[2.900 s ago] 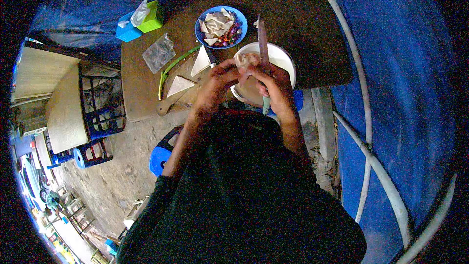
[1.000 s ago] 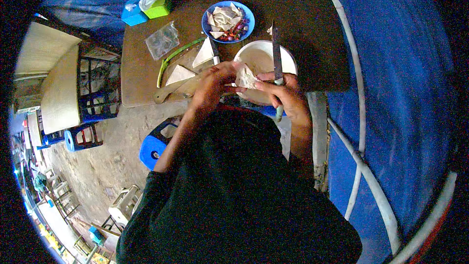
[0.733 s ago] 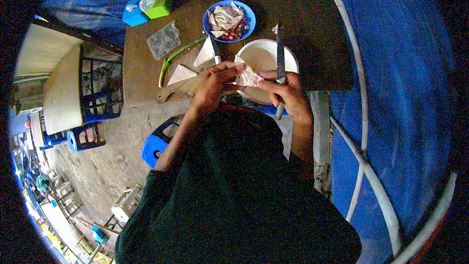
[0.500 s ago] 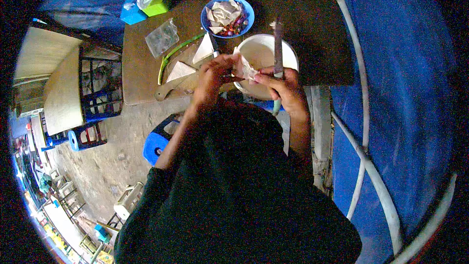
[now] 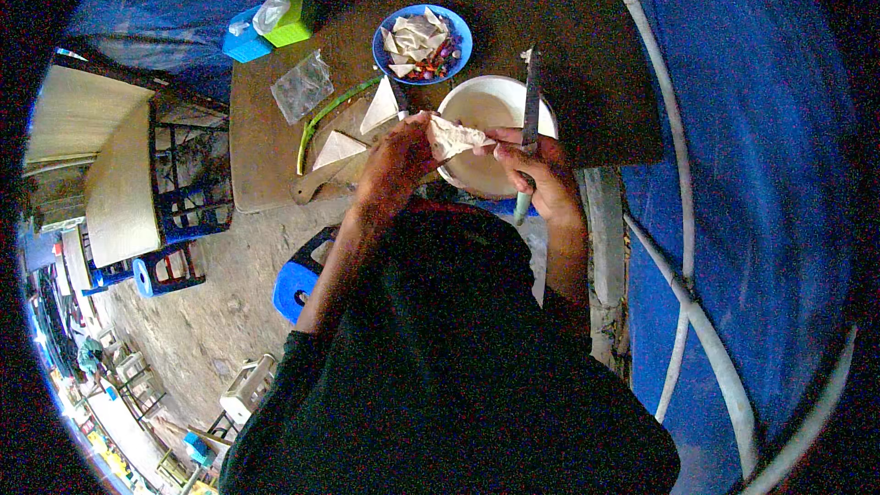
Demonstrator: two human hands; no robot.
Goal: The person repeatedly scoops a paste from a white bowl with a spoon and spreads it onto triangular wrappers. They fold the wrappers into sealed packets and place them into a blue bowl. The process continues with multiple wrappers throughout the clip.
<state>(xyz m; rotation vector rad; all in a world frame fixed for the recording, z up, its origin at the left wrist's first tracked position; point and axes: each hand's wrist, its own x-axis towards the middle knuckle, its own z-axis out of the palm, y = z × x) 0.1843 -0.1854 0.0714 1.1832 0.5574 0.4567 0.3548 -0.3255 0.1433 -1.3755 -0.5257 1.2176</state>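
Over a white tub of cloudy, pale contents, I hold a pale triangular piece with a ragged, crumbly edge. My left hand is closed on its left corner. My right hand pinches the other end, and a knife with a pale green handle is also in that hand, its blade pointing away from me. Bits of white cling near the blade's tip. Two smooth white triangles, one nearer and one farther, lie on a wooden cutting board left of my hands.
Behind the board stands a blue bowl of pale triangles, shallots and red chillies. A long green stalk, a clear plastic bag and blue and green boxes lie leftward. A blue stool is below the table; blue tarpaulin hangs right.
The piece between my hands has turned, so its wide crumbly side now shows. My right hand has shifted slightly, and the knife stands at a slightly different angle.
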